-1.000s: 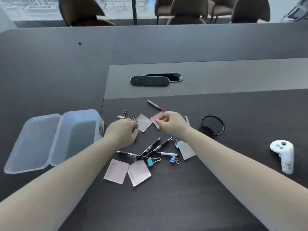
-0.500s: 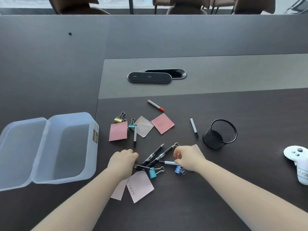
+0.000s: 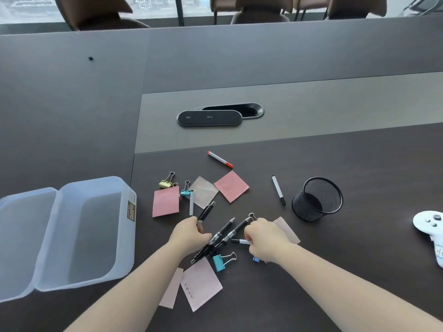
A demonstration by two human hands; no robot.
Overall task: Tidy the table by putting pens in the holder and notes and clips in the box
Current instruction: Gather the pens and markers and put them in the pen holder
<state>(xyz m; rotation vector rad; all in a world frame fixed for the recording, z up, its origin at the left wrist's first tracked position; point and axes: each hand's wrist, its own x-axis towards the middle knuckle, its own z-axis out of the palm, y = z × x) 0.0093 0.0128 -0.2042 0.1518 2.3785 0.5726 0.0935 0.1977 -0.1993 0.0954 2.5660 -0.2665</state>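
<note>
Both hands are down on the dark bench point(image 3: 335, 271), in the middle of the clutter. The left hand point(image 3: 189, 233) has its fingers curled round a black pen point(image 3: 205, 212), gripping it near the lower end w/ the tip angled up and away. The right hand point(image 3: 265, 238) is closed in a loose fist, fingers pinching a white marker point(image 3: 239, 241) that pokes out to the left.

Between the hands lie two more black pens point(image 3: 225, 232), side by side, angled toward the mesh holder point(image 3: 317, 198). That holder stands upright on the right, nothing visible inside. Just left of it a white marker w/ black cap point(image 3: 278, 190) lies flat; a red-capped marker point(image 3: 219, 159) is further back.

Notes are scattered: a pink note point(image 3: 166, 201) and a deeper pink one point(image 3: 231, 186), w/ a pale note point(image 3: 203, 192) between them; a pale pink note w/ writing point(image 3: 201, 285) by the left forearm; another pale one point(image 3: 286, 230) partly under the right hand. Clips: yellow clip point(image 3: 166, 181), small teal clip point(image 3: 185, 190), bigger teal clip point(image 3: 221, 260) near the wrists, and a blue one point(image 3: 256, 259) mostly hidden under the right hand.

The clear plastic box point(image 3: 96, 233) sits far left, lid point(image 3: 21, 240) hinged open, looks empty. A white controller point(image 3: 431, 231) is at the right edge.
</note>
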